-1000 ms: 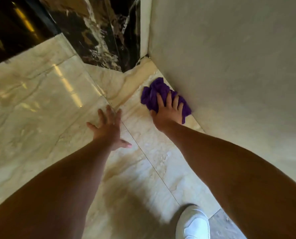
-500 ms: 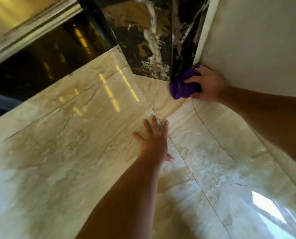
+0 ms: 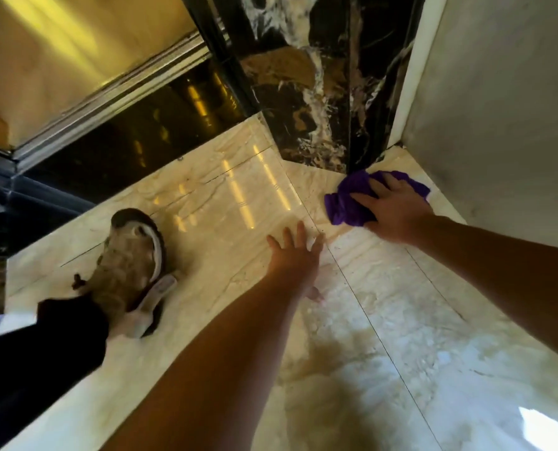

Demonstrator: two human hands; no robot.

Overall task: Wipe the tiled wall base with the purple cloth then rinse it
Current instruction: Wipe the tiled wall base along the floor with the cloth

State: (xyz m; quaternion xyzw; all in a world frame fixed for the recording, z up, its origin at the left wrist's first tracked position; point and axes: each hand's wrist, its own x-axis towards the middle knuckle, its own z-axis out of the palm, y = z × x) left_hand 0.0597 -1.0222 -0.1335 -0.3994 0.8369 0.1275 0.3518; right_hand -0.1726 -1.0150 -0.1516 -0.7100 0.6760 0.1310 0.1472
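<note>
Right hand (image 3: 398,211) over half-hidden purple cloth (image 3: 344,208)

**Warm glare on polished stone**

Yellow streaks of light reflect off the glossy cream marble floor (image 3: 206,249), with a white hot spot at lower right and soft shadow pooling mid-frame. The brown shoe (image 3: 131,265) and gold metal panel (image 3: 59,43) are blurred. Straight lines bow toward the edges.

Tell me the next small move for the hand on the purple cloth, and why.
Probably push the purple cloth with the right hand along the foot of the black marble column into the corner. The cloth is bunched on the floor against that base, under that hand, and the left hand braces flat nearby.
</note>
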